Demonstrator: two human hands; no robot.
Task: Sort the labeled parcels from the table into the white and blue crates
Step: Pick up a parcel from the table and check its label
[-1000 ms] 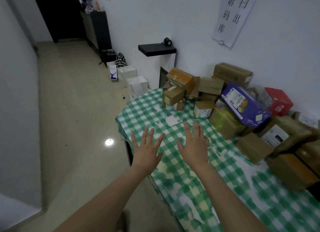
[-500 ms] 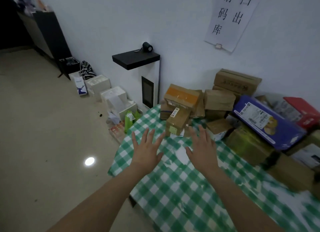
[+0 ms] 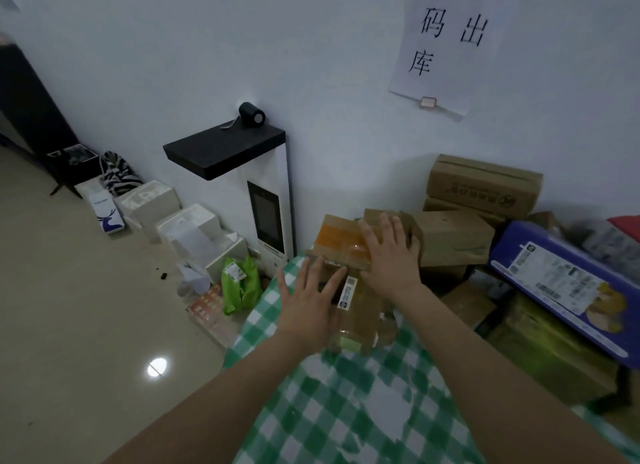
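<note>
A pile of cardboard parcels fills the far end of the green checked table (image 3: 349,418). Nearest me is a small brown parcel (image 3: 360,320) with a narrow white label. My left hand (image 3: 310,304) lies flat against its left side, fingers spread. Behind it stands a parcel with orange tape (image 3: 337,240); my right hand (image 3: 389,259) rests open on its right end. Neither hand grips anything. A purple labeled box (image 3: 561,283) lies at the right. No crate is in view.
More brown boxes (image 3: 481,183) are stacked against the wall at the back. A white kiosk with a black top (image 3: 270,200) stands left of the table. White foam boxes (image 3: 194,228) and a green bag (image 3: 240,283) sit on the floor beside it.
Both hands have reached forward from above the cloth to the parcels at the table's far end. The view has moved closer to the pile.
</note>
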